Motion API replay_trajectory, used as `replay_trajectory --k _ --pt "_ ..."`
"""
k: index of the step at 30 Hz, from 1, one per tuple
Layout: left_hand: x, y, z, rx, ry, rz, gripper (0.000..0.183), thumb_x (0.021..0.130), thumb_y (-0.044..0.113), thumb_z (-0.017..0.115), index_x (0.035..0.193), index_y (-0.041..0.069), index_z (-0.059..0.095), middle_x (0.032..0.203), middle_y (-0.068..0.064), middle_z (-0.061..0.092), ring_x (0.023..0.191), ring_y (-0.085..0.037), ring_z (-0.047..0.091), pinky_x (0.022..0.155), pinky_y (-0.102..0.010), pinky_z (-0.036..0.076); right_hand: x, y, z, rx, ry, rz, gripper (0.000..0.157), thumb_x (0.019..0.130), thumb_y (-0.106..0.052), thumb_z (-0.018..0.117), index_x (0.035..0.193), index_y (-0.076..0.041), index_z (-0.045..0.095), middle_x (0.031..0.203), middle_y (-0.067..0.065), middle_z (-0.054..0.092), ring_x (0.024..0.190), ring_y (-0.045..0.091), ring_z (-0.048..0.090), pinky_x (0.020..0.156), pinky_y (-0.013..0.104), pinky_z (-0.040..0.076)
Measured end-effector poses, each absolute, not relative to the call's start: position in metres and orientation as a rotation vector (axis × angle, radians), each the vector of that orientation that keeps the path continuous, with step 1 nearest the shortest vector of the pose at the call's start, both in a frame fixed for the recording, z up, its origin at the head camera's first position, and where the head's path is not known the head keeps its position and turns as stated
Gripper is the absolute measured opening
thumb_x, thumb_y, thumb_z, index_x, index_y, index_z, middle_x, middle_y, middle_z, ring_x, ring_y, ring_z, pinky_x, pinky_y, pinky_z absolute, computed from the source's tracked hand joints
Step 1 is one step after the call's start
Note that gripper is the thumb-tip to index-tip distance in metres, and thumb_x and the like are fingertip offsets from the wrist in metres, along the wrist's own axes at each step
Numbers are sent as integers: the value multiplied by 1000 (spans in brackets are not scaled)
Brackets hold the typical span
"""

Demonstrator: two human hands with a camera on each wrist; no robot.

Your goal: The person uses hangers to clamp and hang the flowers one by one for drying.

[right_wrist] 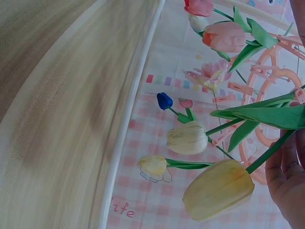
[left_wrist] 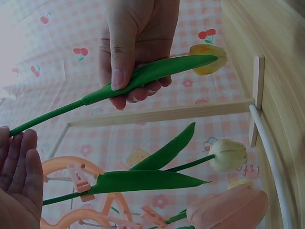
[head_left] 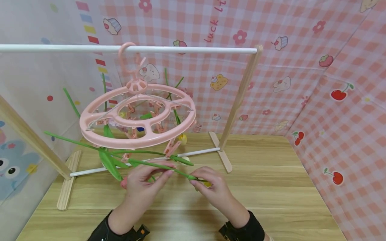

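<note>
A yellow artificial tulip [left_wrist: 208, 59] with a green stem and leaf is held between both hands, below and in front of a round pink clip hanger [head_left: 137, 144]. My left hand [head_left: 141, 184] pinches its stem between thumb and fingers. Closer to the bloom, my right hand [head_left: 212, 187] grips the tulip where leaf and stem meet, thumb on the leaf. Beside it a white tulip [left_wrist: 228, 155] hangs bloom down, its stem in a pink clip [left_wrist: 81, 179]. A pink tulip [right_wrist: 224, 37] and a small blue flower [right_wrist: 164, 100] are among the other flowers hanging there.
The hanger hooks over a white rod [head_left: 193, 50] held by wooden posts [head_left: 241, 97] with flat feet [head_left: 220, 152]. A lower white bar [head_left: 199, 152] runs just above the wooden table [head_left: 271, 194]. Patterned cloth [head_left: 271, 100] walls the back and right side.
</note>
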State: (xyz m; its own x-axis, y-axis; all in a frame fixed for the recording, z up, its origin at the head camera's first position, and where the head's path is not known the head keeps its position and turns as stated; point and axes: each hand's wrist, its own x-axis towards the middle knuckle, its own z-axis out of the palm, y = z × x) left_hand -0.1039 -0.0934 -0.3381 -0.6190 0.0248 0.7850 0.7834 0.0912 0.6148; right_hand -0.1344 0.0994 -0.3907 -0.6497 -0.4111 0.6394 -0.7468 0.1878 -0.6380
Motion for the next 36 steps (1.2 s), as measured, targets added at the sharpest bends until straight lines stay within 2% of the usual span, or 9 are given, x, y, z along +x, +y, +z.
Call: replay_trajectory --k 5,12,19,23,29,32,36 --pt "-105 -94 -337 -805 -1714 -1582 24 66 -17 65 86 -5 64 85 -11 66 80 -15 62 67 -25 53 -133 99 -389 1083 -2193 1444 16 74 4 65 87 -5 65 87 3 63 83 13 57 72 27 50" --pt "-111 -97 -352 -785 -1661 -1623 24 66 -18 65 86 -3 65 86 -12 66 80 -16 62 69 -26 52 -133 100 -388 1082 -2226 1449 20 74 3 66 92 -4 64 91 4 63 86 14 57 76 28 50" --pt "-116 -102 -364 -764 -1619 -1647 28 64 -20 64 85 -3 65 85 -15 65 78 -17 61 70 -27 52 -141 105 -383 1073 -2238 1528 28 78 3 62 105 -3 57 93 11 60 85 24 54 75 33 48" --pt "-114 -102 -359 -764 -1624 -1619 29 63 -22 64 84 -3 65 84 -14 65 79 -16 61 70 -26 52 -157 107 -372 964 -2216 1544 31 78 6 59 108 0 52 93 14 58 83 28 53 73 38 46" --pt "-107 -98 -344 -790 -1645 -1620 27 61 -24 62 82 -6 63 82 -17 64 77 -15 62 70 -25 52 -190 108 -353 797 -2238 1744 43 85 1 53 124 0 37 115 19 45 99 37 45 81 43 43" --pt "-109 -98 -349 -805 -1651 -1637 26 64 -22 63 83 -5 63 83 -17 64 76 -15 61 69 -25 52 -207 106 -344 799 -2279 1787 50 86 -2 52 130 -1 29 127 20 38 109 36 40 85 45 40" --pt "-111 -99 -356 -801 -1678 -1635 26 66 -18 64 85 -1 65 85 -13 65 77 -15 62 70 -26 52 -230 100 -339 836 -2325 1910 54 89 -7 48 136 -5 22 135 14 32 119 29 34 94 43 36"
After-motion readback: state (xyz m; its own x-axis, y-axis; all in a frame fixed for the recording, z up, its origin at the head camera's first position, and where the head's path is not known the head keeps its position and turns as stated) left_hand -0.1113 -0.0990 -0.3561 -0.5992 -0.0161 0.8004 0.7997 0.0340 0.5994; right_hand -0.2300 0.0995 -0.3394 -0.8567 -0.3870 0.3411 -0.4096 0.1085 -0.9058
